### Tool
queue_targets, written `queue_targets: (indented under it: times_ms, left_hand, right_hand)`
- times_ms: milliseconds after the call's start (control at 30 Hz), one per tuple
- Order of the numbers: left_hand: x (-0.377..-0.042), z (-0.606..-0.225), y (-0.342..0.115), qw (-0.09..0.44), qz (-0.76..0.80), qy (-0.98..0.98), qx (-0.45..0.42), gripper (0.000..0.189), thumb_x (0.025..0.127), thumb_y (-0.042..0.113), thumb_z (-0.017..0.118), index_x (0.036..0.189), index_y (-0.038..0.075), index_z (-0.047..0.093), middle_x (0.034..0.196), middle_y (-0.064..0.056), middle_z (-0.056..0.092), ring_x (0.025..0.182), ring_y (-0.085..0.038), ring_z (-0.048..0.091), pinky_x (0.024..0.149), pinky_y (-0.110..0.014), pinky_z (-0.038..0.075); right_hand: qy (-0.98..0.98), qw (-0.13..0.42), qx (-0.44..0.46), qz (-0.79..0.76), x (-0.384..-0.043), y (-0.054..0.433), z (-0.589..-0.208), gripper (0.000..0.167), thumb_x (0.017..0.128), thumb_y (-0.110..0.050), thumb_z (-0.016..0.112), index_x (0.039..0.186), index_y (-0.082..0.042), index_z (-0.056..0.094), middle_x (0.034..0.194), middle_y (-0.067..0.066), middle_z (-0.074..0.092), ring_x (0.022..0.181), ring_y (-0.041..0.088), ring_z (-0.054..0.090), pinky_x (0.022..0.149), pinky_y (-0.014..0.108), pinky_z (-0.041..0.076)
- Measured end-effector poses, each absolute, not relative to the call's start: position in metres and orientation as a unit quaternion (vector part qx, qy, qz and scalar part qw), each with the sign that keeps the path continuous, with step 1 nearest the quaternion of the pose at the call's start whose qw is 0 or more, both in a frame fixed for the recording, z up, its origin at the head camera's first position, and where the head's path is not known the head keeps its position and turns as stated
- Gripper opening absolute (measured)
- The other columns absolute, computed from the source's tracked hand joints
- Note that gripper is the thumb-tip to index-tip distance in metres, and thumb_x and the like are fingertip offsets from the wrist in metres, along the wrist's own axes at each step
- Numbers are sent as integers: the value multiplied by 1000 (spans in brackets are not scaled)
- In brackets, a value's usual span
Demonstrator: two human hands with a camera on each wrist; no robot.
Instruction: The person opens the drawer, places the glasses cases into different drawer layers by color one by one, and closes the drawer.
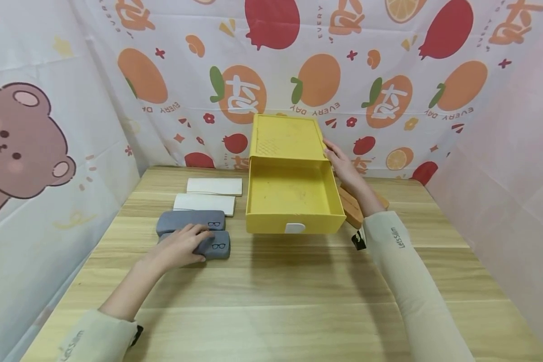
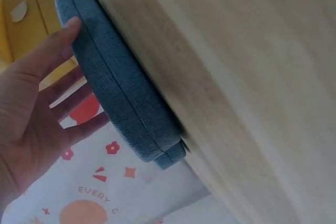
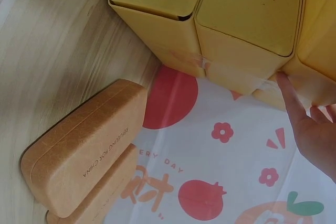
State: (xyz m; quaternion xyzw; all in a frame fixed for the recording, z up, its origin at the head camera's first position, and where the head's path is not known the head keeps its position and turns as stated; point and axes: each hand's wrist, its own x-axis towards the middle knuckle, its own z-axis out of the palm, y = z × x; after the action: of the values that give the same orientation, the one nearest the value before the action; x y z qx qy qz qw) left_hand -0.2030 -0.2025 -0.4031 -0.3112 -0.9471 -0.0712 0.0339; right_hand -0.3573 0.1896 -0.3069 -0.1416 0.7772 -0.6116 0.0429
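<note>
My left hand (image 1: pixel 181 246) is over the nearer of two grey-blue glasses cases (image 1: pixel 219 245), its fingertips on top toward the far edge. In the left wrist view the thumb presses on that case's seamed side (image 2: pixel 113 72) while the other fingers reach behind it. The second grey-blue case (image 1: pixel 190 221) lies just beyond. My right hand (image 1: pixel 344 163) touches the right side of a yellow drawer box (image 1: pixel 287 138), whose top drawer (image 1: pixel 294 223) is pulled far out and holds nothing. A straight finger rests at the box's edge in the right wrist view.
Two flat white cases (image 1: pixel 214 186) lie behind the grey-blue ones. Brown glasses cases (image 3: pixel 86 145) lie on the table right of the drawer box, beside my right forearm. Lower drawers with white tabs (image 2: pixel 20 11) are closed. A printed cloth (image 1: pixel 276 85) hangs behind the table.
</note>
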Motion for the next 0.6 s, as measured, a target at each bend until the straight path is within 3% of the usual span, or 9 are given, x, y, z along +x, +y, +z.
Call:
queue_targets:
  times_ms: [600]
  left_hand:
    - [-196,-402,-200,15,-95,-942,-320,53,68,3,79,117,2,58,112,-18,51,103,-36,48,78,-47,47]
  right_hand:
    - [780,31,-152,-607,-355,190,-307,50,100,-31,38,146,-19,25,145,6,28,107,27,51,81,39,50]
